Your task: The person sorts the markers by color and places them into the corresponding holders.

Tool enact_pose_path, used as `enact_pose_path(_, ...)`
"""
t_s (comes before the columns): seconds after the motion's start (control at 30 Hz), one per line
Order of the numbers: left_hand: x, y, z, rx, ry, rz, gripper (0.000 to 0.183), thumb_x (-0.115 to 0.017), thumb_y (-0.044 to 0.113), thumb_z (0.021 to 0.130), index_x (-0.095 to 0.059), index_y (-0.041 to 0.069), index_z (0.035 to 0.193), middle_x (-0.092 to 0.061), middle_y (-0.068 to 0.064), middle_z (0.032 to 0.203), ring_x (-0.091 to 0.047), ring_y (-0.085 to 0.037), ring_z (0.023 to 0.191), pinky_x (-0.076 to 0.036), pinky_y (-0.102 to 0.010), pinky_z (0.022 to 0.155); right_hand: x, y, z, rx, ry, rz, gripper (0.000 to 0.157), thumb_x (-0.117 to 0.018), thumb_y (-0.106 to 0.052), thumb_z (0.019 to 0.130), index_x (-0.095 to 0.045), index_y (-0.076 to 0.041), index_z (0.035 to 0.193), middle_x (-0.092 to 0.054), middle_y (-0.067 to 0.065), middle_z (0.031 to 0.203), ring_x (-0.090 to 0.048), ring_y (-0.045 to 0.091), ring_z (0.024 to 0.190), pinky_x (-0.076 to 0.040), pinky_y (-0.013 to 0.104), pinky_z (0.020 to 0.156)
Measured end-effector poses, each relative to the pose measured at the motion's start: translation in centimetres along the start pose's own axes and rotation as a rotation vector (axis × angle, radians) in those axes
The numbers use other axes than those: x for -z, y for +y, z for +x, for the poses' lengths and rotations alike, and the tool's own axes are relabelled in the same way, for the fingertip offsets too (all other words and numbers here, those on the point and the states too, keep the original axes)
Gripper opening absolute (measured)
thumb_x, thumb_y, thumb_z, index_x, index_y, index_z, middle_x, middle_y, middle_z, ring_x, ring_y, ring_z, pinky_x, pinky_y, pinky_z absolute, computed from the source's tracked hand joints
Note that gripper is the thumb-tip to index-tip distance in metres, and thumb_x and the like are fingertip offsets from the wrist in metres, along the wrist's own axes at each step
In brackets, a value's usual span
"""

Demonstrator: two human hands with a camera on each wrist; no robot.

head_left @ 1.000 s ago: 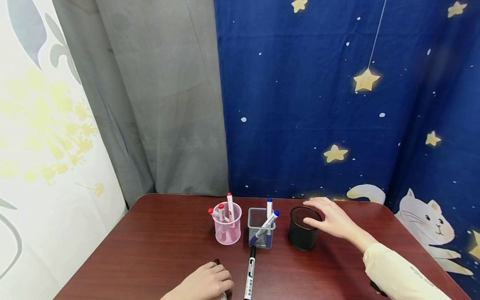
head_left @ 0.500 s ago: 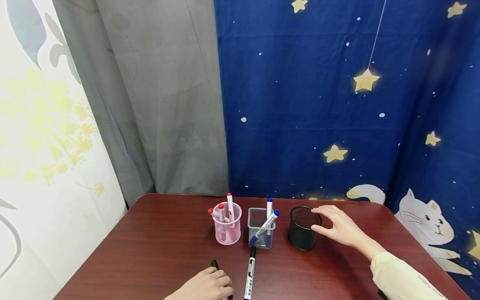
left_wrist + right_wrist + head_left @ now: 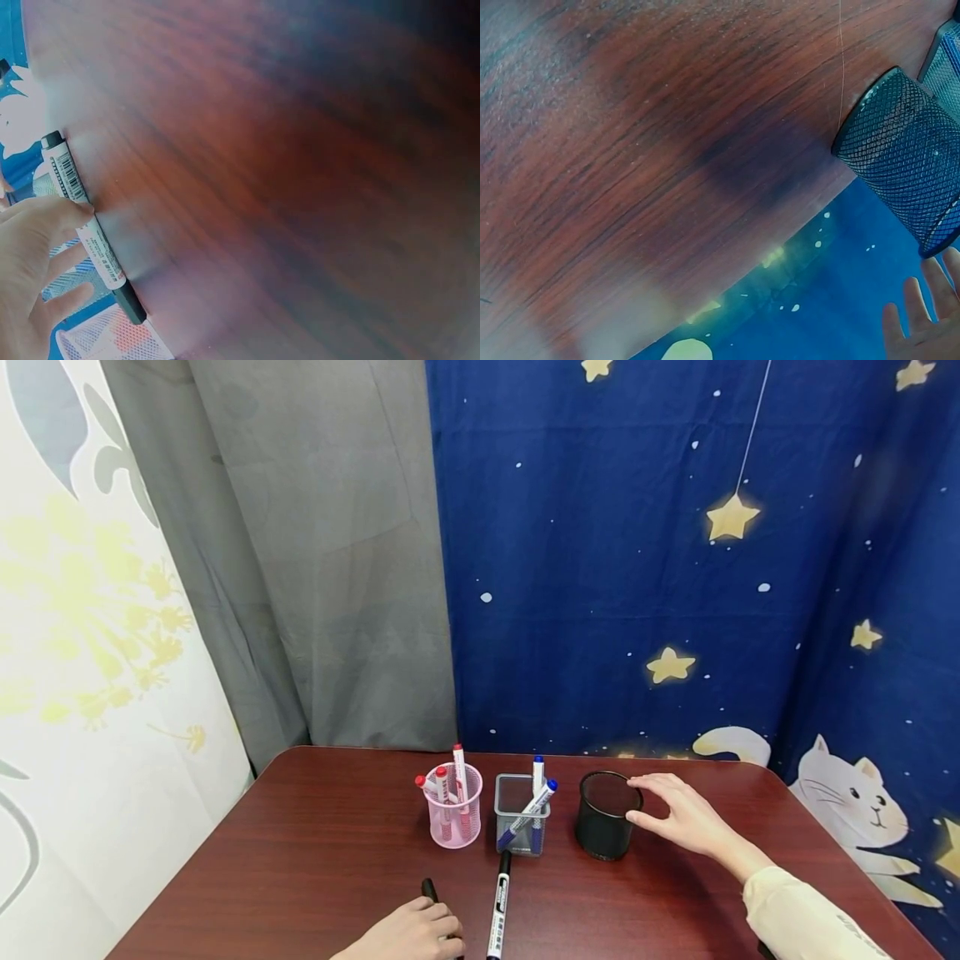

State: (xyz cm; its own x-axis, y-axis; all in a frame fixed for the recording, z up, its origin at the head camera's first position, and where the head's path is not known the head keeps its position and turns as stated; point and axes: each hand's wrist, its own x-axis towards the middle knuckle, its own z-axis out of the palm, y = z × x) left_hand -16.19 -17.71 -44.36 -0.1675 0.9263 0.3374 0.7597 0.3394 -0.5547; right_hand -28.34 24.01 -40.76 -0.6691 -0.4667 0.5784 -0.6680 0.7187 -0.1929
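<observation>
My left hand [image 3: 408, 935], low in the head view, grips a black marker [image 3: 109, 259] with a white barrel. In the left wrist view the thumb lies across that barrel; in the head view mostly its black cap shows past the fingers. My right hand [image 3: 688, 818] is at the right rim of a black mesh pen holder [image 3: 603, 831], thumb and fingers spread. Its fingertips [image 3: 930, 270] lie at or very near the rim in the right wrist view; contact is hard to tell. Another black marker [image 3: 498, 906] lies on the table, cap toward the grey holder.
A pink mesh pen holder [image 3: 442, 839] with red markers stands left on the brown table [image 3: 315, 835]. Between it and the black one is a grey square mesh holder [image 3: 517, 817] with blue markers. Curtains [image 3: 360, 568] hang behind the table's far edge.
My right hand has moved rightward from above the black holder to its right rim, then nearly stopped. In my left hand the marker has shifted, and more of its cap shows.
</observation>
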Motion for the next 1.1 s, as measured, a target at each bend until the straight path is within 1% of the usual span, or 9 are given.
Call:
enact_pose_path(0.13, 0.03, 0.06, -0.07, 0.000, -0.008, -0.022, 0.008, -0.057, 0.034, 0.080, -0.059, 0.031, 0.073, -0.052, 0.018, 0.078, -0.049, 0.000, 0.077, -0.036, -0.017, 0.064, -0.04, -0.10, -0.04, -0.001, 0.001, -0.001, 0.046, -0.074, -0.034, 0.075, -0.063, -0.008, 0.111, -0.061, 0.004, 0.109, -0.051, 0.024, 0.105, -0.039, 0.044, 0.085)
enact_pose_path(0.3, 0.04, 0.08, -0.11, -0.007, -0.030, -0.033, 0.010, -0.056, 0.033, 0.082, -0.059, 0.031, 0.073, -0.052, 0.018, 0.077, -0.049, 0.000, 0.077, -0.036, -0.017, 0.065, -0.03, -0.22, -0.11, -0.004, 0.004, -0.005, 0.046, -0.074, -0.034, 0.074, -0.063, -0.007, 0.111, -0.061, 0.005, 0.109, -0.051, 0.024, 0.105, -0.039, 0.043, 0.085)
enact_pose_path(0.43, -0.07, -0.02, -0.23, -0.029, -0.004, 0.026, 0.006, -0.054, 0.031, 0.079, -0.058, 0.032, 0.074, -0.052, 0.018, 0.075, -0.049, 0.000, 0.076, -0.036, -0.017, 0.065, -0.04, -0.22, -0.16, -0.007, 0.004, -0.009, 0.046, -0.074, -0.034, 0.075, -0.063, -0.008, 0.111, -0.061, 0.004, 0.108, -0.051, 0.023, 0.104, -0.039, 0.042, 0.085)
enact_pose_path(0.53, -0.13, -0.11, -0.33, -0.039, 0.018, 0.049, 0.006, -0.053, 0.031, 0.078, -0.057, 0.032, 0.074, -0.051, 0.018, 0.074, -0.050, -0.001, 0.075, -0.036, -0.017, 0.065, -0.05, -0.18, -0.17, -0.014, 0.002, -0.010, 0.046, -0.074, -0.035, 0.075, -0.063, -0.008, 0.111, -0.061, 0.004, 0.108, -0.051, 0.023, 0.105, -0.039, 0.042, 0.085)
enact_pose_path(0.67, -0.03, -0.18, -0.38, -0.040, 0.032, 0.041, 0.006, -0.053, 0.031, 0.078, -0.056, 0.032, 0.074, -0.051, 0.018, 0.073, -0.049, -0.001, 0.073, -0.035, -0.017, 0.063, -0.08, -0.19, -0.10, -0.027, -0.005, -0.010, 0.046, -0.073, -0.036, 0.076, -0.063, -0.008, 0.111, -0.061, 0.004, 0.109, -0.050, 0.024, 0.105, -0.039, 0.043, 0.085)
enact_pose_path(0.9, 0.37, -0.20, -0.20, -0.023, 0.007, -0.029, 0.005, -0.056, 0.032, 0.081, -0.057, 0.030, 0.076, -0.052, 0.017, 0.073, -0.048, -0.001, 0.072, -0.034, -0.016, 0.062, 0.01, -0.28, -0.02, -0.032, -0.012, 0.001, 0.046, -0.072, -0.036, 0.076, -0.063, -0.008, 0.112, -0.061, 0.005, 0.109, -0.050, 0.025, 0.106, -0.040, 0.045, 0.085)
enact_pose_path(0.97, 0.43, -0.33, -0.09, -0.021, 0.016, -0.025, 0.005, -0.056, 0.034, 0.081, -0.058, 0.030, 0.077, -0.052, 0.017, 0.073, -0.047, -0.001, 0.071, -0.034, -0.016, 0.061, 0.00, -0.29, 0.03, -0.030, -0.015, 0.002, 0.046, -0.072, -0.036, 0.077, -0.063, -0.008, 0.112, -0.060, 0.006, 0.109, -0.050, 0.025, 0.106, -0.040, 0.046, 0.085)
enact_pose_path(1.1, 0.56, -0.72, 0.16, -0.031, 0.054, 0.024, 0.005, -0.056, 0.033, 0.078, -0.057, 0.029, 0.080, -0.052, 0.016, 0.075, -0.048, -0.002, 0.071, -0.034, -0.017, 0.060, -0.05, -0.28, 0.12, -0.024, -0.015, 0.003, 0.046, -0.072, -0.036, 0.077, -0.063, -0.008, 0.112, -0.060, 0.005, 0.109, -0.051, 0.025, 0.105, -0.041, 0.046, 0.085)
